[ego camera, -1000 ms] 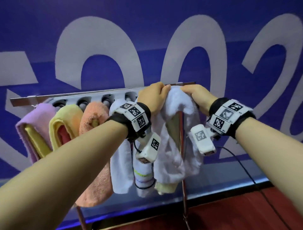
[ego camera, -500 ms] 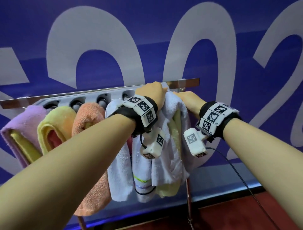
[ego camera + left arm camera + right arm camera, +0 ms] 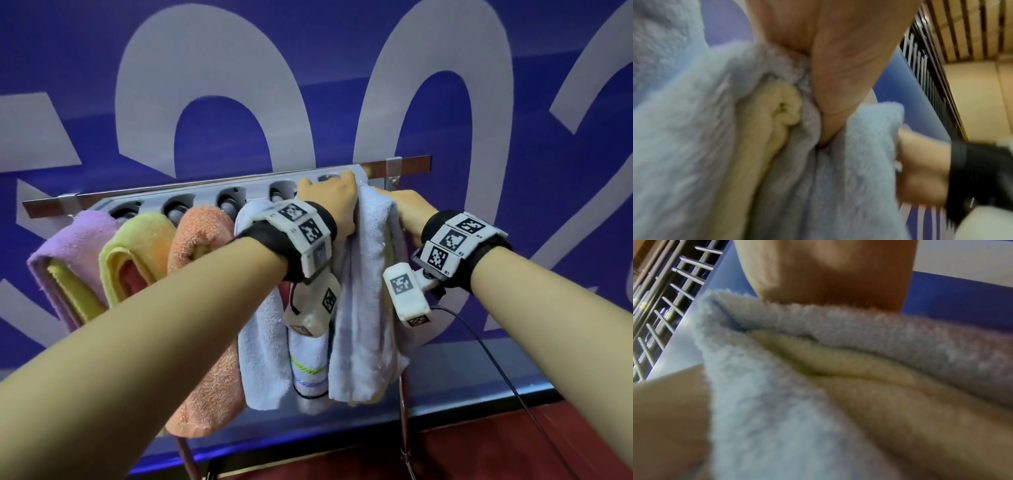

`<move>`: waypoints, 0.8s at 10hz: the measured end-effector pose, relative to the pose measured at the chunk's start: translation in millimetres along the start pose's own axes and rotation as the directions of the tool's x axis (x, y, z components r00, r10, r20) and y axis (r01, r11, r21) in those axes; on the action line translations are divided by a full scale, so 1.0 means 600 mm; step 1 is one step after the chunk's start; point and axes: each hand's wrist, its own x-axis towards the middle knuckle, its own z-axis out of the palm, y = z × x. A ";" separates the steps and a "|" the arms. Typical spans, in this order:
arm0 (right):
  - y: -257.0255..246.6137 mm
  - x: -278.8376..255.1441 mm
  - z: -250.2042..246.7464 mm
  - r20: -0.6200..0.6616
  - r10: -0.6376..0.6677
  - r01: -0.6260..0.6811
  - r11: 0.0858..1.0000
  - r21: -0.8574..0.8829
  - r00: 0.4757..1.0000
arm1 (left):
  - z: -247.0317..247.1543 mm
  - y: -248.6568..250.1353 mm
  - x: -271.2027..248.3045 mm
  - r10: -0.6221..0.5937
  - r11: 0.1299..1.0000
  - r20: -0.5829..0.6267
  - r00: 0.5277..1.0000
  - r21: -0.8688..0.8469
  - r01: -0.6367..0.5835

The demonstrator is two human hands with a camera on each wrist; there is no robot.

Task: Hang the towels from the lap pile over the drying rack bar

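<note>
A pale blue towel (image 3: 366, 291) with a yellow towel (image 3: 859, 369) folded inside it hangs at the right end of the drying rack (image 3: 411, 164). My left hand (image 3: 329, 202) grips the towel's top fold from the left. My right hand (image 3: 400, 209) grips it from the right. In the left wrist view my thumb (image 3: 838, 65) presses into the fold, beside the yellow layer (image 3: 764, 129). The fingertips of both hands are hidden behind the towel.
Purple (image 3: 68, 246), yellow (image 3: 137, 246), orange (image 3: 202, 240), pale blue (image 3: 263, 342) and striped white (image 3: 308, 370) towels hang to the left. A grey hub (image 3: 205, 198) with round sockets sits behind them. The rack's leg (image 3: 404, 428) and a black cable (image 3: 496, 370) run down to the red floor.
Both hands have pushed the towel's top farther back along the rack toward the grey hub. The towel now hangs flatter and straighter.
</note>
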 end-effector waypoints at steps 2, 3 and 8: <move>0.011 0.000 -0.035 -0.184 -0.115 0.114 0.993 -0.018 0.976 | 0.010 0.031 -0.028 0.044 0.986 -0.172 0.984 0.168 -0.015; -0.005 -0.025 -0.045 -0.167 -0.128 0.129 0.992 -0.005 0.978 | 0.006 0.039 -0.051 0.125 0.974 -0.185 0.975 0.209 -0.086; -0.091 -0.138 -0.022 -0.228 -0.193 0.211 0.976 0.060 0.954 | -0.100 -0.048 -0.169 -0.150 0.881 -0.150 0.977 -0.470 0.063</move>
